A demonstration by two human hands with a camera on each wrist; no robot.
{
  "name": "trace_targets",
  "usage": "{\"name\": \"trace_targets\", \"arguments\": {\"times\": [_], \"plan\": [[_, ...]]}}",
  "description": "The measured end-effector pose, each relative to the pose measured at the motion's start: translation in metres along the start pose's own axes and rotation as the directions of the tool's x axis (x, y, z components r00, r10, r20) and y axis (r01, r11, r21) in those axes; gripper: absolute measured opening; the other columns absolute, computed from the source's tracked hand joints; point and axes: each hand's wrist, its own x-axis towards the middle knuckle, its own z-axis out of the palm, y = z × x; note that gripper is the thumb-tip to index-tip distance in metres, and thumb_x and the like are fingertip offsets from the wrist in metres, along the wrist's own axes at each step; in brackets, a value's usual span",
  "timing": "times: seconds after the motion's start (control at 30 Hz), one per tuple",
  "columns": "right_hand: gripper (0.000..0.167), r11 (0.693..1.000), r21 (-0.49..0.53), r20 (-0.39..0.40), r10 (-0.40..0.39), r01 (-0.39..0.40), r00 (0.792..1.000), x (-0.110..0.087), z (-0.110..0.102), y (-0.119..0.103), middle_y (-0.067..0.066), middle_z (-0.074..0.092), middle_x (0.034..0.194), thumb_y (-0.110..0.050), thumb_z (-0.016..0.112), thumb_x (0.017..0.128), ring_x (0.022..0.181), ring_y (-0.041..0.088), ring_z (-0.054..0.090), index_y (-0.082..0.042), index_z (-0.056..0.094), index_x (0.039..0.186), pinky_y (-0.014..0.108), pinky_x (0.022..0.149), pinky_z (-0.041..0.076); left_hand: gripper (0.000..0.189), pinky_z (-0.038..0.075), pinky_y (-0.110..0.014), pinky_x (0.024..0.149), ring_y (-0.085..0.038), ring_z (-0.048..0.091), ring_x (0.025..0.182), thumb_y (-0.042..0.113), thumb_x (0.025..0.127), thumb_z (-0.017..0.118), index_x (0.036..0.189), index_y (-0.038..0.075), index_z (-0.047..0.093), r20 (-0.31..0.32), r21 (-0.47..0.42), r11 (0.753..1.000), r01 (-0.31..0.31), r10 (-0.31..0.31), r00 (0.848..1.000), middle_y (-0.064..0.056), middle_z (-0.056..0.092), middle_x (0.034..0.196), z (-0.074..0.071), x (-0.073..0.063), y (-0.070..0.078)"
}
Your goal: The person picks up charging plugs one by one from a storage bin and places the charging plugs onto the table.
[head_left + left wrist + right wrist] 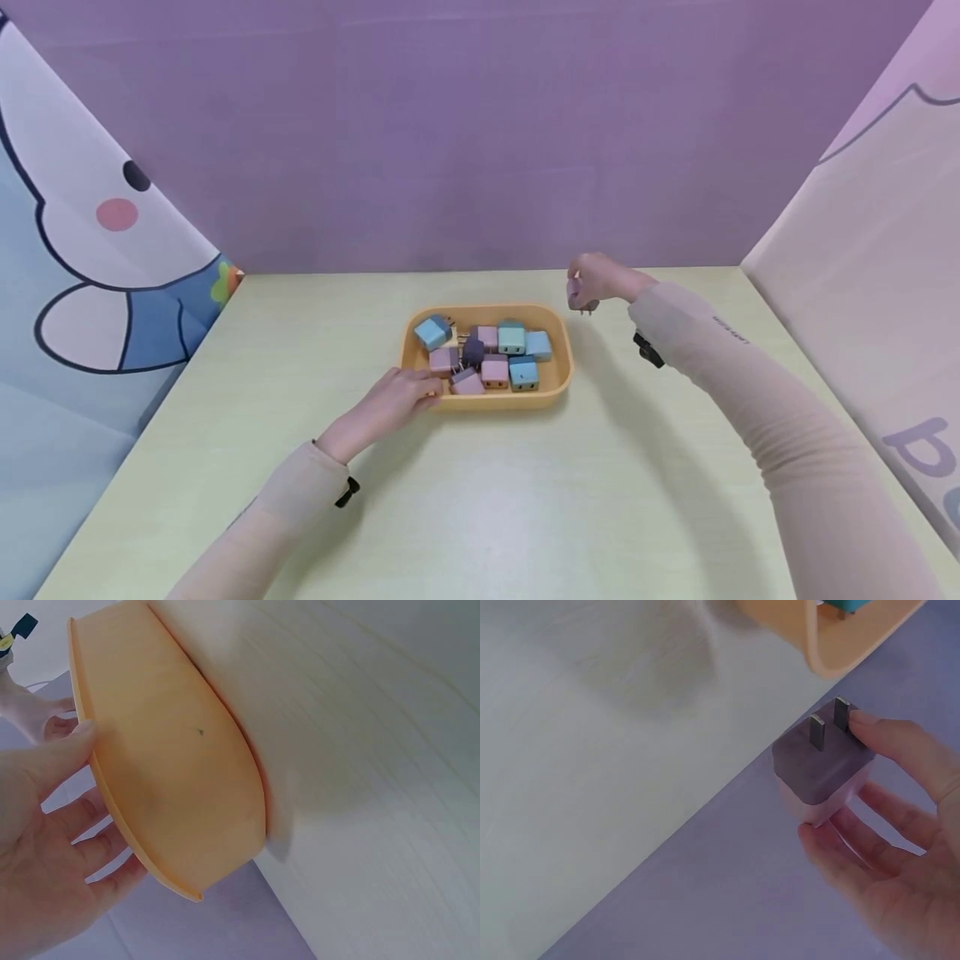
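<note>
A yellow-orange tray (562, 390) stands on the table with several pink, blue, green and dark charger plugs (523, 373) lying jumbled inside. My left hand (397, 400) grips its near-left rim. In the left wrist view the thumb lies at the rim of the tray wall (180, 750), and the other fingers reach over to the inner side, partly hidden. Beyond the tray's far right corner, my right hand (600, 277) pinches a pink charger plug (821, 769) above the table. The right wrist view shows this plug's two metal prongs pointing away from the palm.
The pale wooden table (495, 500) ends at a purple backdrop (480, 150). Printed cloth panels (97, 233) rise along the left and right sides. Both wrists carry a small black device (648, 350) on the sleeve.
</note>
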Motion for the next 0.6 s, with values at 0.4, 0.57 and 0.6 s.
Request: {"name": "trace_targets", "arguments": {"times": [0.4,0.57,0.6], "plan": [[0.043,0.998,-0.002,0.004,0.061,-0.061,0.998,0.002,0.006,0.023,0.019,0.06,0.093,-0.003,0.063,0.068,0.08,0.026,0.058,0.011,0.053,0.107,0.04,0.081,0.042,0.004,0.036,-0.026,0.06,-0.009,0.048,0.063,0.011,0.081,0.063,0.084,0.012,0.065,0.018,-0.018,0.999,0.04,-0.04,0.999,0.002,0.062,0.08,0.001,0.001,0.002],[0.041,0.996,0.037,0.038,0.085,-0.086,0.996,0.008,0.014,0.028,0.015,0.061,0.083,0.0,0.062,0.07,0.063,0.02,0.062,0.012,0.051,0.108,0.04,0.081,0.043,0.004,0.036,-0.026,0.06,-0.01,0.051,0.066,0.011,0.08,0.063,0.084,0.012,0.065,0.009,-0.016,0.999,0.038,-0.037,0.999,0.002,0.063,0.081,0.002,0.002,0.002],[0.042,0.995,0.047,0.044,0.089,-0.091,0.995,0.009,0.017,0.029,0.015,0.06,0.084,0.0,0.062,0.07,0.063,0.02,0.063,0.012,0.05,0.109,0.04,0.081,0.044,0.004,0.036,-0.026,0.06,-0.01,0.052,0.066,0.011,0.081,0.063,0.084,0.012,0.065,0.007,-0.013,0.999,0.033,-0.033,0.999,0.002,0.063,0.081,0.002,0.002,0.002]]}}
